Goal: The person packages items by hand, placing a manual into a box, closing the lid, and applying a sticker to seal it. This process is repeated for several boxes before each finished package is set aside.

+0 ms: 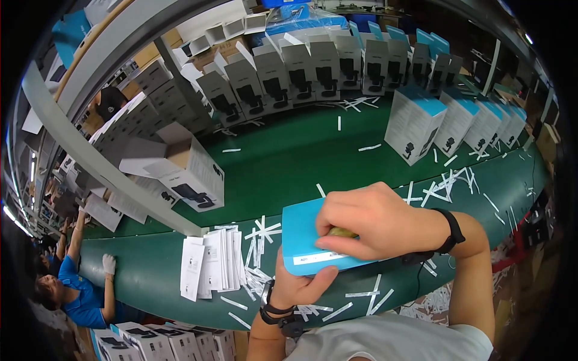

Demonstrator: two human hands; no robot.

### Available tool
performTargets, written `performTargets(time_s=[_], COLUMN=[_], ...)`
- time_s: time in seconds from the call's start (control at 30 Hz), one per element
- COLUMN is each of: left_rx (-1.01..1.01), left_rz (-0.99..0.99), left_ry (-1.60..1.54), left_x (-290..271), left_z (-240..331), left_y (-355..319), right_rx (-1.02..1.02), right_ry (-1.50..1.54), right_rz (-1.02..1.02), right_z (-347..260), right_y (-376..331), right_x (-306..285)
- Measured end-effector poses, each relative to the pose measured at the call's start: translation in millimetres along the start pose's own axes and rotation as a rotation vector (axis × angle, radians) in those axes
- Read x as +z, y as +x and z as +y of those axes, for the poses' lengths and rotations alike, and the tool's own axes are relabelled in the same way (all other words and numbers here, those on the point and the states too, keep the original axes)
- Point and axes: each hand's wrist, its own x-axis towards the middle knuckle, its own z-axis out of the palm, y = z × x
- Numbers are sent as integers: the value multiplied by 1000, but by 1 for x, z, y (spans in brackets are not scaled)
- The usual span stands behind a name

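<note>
A carton with a bright blue top (301, 225) is in front of me over the near edge of the green bench. My left hand (301, 287) grips its lower near corner, thumb over the edge. My right hand (379, 222) is closed above the blue top, its curled fingers around a small yellowish thing (342, 232) that I cannot make out. Along the carton's near edge runs a white strip label (316, 257), close under my right fingers. The carton's lower part is hidden by my hands and arm.
White paper strips (445, 186) litter the green bench (283, 171). A stack of white leaflets (220, 262) lies left of my hands. Blue-topped cartons (415, 123) stand right; open cartons (322, 69) line the back. A metal post (108, 159) rises left, near co-workers.
</note>
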Motion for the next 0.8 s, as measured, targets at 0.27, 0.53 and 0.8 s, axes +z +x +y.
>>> performTargets(time_s=[0.27,0.53,0.8], left_rx=[40,4,180], left_rz=[-87,161,398], left_ry=[65,60,81], left_x=[-6,2,4], left_z=[1,-8,-24], left_y=[0,-20,-13], right_rx=[-101,26,321], right_ry=[30,1062,183], right_rz=[-69,351,377], right_z=[1,41,69], right_y=[0,-32,-132], right_x=[-2,-22,-28])
